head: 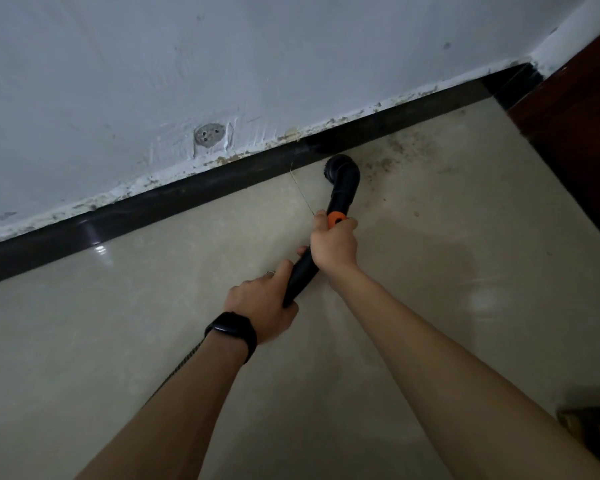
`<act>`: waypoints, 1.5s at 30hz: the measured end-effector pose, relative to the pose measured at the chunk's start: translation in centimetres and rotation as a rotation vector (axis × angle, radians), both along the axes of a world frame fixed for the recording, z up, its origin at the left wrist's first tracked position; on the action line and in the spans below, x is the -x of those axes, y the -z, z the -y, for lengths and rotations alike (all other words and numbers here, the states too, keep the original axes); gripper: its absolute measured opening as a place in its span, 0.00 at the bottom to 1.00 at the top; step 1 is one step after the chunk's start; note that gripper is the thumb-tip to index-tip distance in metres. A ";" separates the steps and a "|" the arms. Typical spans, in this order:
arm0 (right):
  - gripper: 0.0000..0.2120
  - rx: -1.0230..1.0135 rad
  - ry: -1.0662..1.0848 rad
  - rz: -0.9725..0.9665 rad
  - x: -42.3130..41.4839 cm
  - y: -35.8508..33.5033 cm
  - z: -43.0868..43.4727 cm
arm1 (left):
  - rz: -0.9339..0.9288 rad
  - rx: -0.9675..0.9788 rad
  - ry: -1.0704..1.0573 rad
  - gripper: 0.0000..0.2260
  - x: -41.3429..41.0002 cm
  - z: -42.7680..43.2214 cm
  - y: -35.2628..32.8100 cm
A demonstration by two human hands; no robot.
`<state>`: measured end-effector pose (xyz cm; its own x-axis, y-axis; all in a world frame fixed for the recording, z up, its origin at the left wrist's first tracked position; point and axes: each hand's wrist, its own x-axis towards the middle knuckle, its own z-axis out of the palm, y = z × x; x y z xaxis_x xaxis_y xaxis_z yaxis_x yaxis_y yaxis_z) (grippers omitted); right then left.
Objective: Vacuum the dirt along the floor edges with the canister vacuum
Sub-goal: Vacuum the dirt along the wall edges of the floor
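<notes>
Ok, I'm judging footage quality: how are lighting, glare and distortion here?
Head view: dim, bluish light; white glare patches on the glossy beige tile floor; black skirting strip slightly bowed by the wide angle; black vacuum wand, gripped by left hand and right hand, reasonably sharp.

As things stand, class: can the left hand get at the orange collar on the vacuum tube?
Probably not cleanly: the right hand grips the tube right at the orange collar, covering part of it, and the left hand is busy holding the tube lower down.
</notes>
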<state>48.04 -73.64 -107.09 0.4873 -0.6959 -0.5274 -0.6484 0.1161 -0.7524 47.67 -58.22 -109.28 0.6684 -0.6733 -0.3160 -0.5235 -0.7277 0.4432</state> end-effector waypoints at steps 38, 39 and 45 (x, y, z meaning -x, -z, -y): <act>0.19 -0.264 0.065 -0.009 5.3 -3.2 -6.4 | -0.099 -0.206 0.142 0.17 2.5 -6.5 -4.0; 0.19 -0.270 0.110 -0.008 5.9 -3.5 -5.7 | -0.086 -0.211 0.169 0.17 2.5 -5.8 -4.4; 0.22 -0.286 0.320 0.011 10.0 -4.4 -2.0 | -0.006 -0.203 0.326 0.15 4.0 -1.5 -6.2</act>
